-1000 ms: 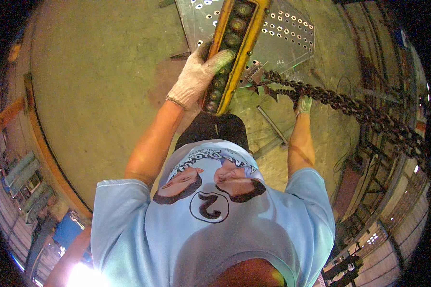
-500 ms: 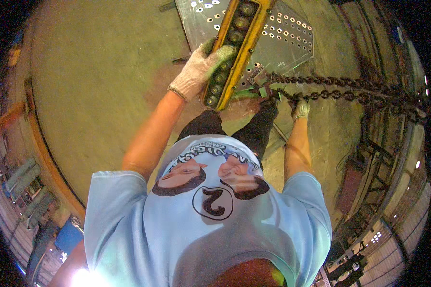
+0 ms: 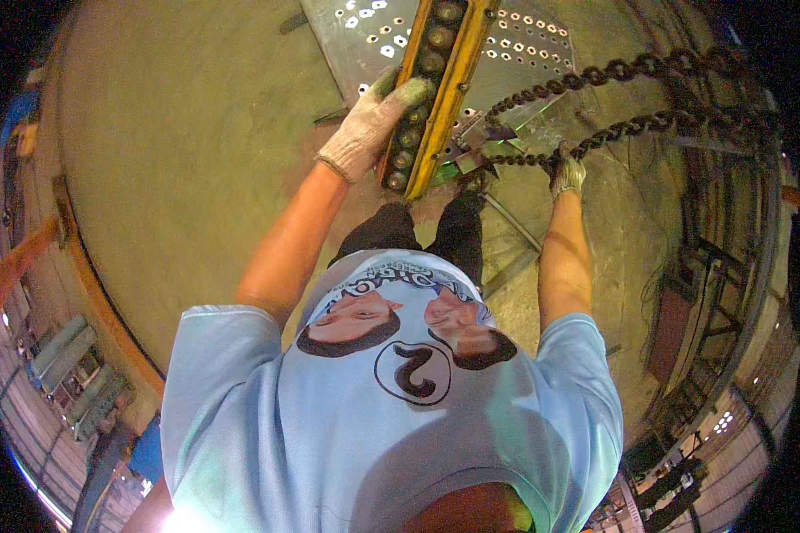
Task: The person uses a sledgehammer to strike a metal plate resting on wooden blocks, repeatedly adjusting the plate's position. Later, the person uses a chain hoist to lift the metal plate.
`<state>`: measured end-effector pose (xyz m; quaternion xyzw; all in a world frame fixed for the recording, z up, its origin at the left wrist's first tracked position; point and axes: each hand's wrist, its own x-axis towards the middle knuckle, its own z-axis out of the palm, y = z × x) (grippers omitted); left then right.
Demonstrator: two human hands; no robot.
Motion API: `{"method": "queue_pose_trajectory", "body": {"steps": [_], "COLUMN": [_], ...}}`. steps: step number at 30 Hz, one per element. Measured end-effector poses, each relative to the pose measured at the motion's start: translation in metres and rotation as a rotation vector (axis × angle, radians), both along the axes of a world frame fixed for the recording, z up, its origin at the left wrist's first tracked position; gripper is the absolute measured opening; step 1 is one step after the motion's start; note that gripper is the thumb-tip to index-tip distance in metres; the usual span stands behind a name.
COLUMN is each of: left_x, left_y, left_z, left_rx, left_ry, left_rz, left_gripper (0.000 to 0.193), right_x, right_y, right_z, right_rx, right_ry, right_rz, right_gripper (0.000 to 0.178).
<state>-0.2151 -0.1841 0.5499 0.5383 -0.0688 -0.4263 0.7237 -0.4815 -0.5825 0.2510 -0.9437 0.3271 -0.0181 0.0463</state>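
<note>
My left hand (image 3: 369,129), in a pale work glove with a dirty thumb, is closed around a long yellow crane pendant control (image 3: 455,107). A row of round dark push buttons runs down its face, and my thumb lies over them. In a similar glove, my right hand (image 3: 567,171) grips the nearer of two heavy chains (image 3: 627,131), close to its left end. The other chain (image 3: 600,75) curves above it. Both run to metal lifting clamps (image 3: 473,160) by the near edge of a grey steel plate (image 3: 542,58) with rows of drilled holes. The pendant hides part of the plate.
My legs (image 3: 458,222) stand close to the clamps and the plate. A thin bar (image 3: 514,220) lies on the concrete floor (image 3: 178,142) right of my feet. An orange rail (image 3: 107,289) curves along the left side, and dark steel framing (image 3: 707,302) stands at the right.
My right hand has moved up and slightly right with the nearer chain. The two chains have spread apart, the far one rising into an arc. My left hand keeps hold of the pendant.
</note>
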Motion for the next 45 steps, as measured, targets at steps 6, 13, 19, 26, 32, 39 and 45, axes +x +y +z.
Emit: {"method": "queue_pose_trajectory", "body": {"steps": [6,13,19,26,32,39,45], "left_x": [0.011,0.013,0.015,0.023,0.023,0.017,0.029], "left_y": [-0.015,-0.021,-0.034,-0.032,-0.021,-0.026,0.004], "left_z": [0.026,0.049,0.059,0.031,0.009,0.001,-0.037], "left_rx": [0.05,0.055,0.146,0.158,0.225,0.142,0.204], "left_ry": [0.081,0.082,0.02,-0.019,-0.04,0.1,0.154], "left_rz": [-0.076,-0.055,0.01,0.112,0.144,0.232,0.381], "left_gripper": [0.055,0.049,0.042,0.041,0.045,0.046,0.044], "right_x": [0.033,0.098,0.1,0.113,0.131,0.122,0.164], "right_y": [-0.039,0.026,0.023,-0.003,0.008,-0.013,0.082], "right_z": [0.016,0.043,0.058,0.06,0.066,0.026,0.115], "right_rx": [0.432,-0.162,-0.208,-0.199,0.071,0.945,1.014], "right_ry": [0.164,0.538,0.623,0.576,0.653,-0.227,-0.425], "right_rz": [-0.111,0.299,0.326,0.257,0.129,-0.505,-0.511], "right_gripper": [0.058,0.051,0.064,0.053,0.044,0.05,0.05]}}
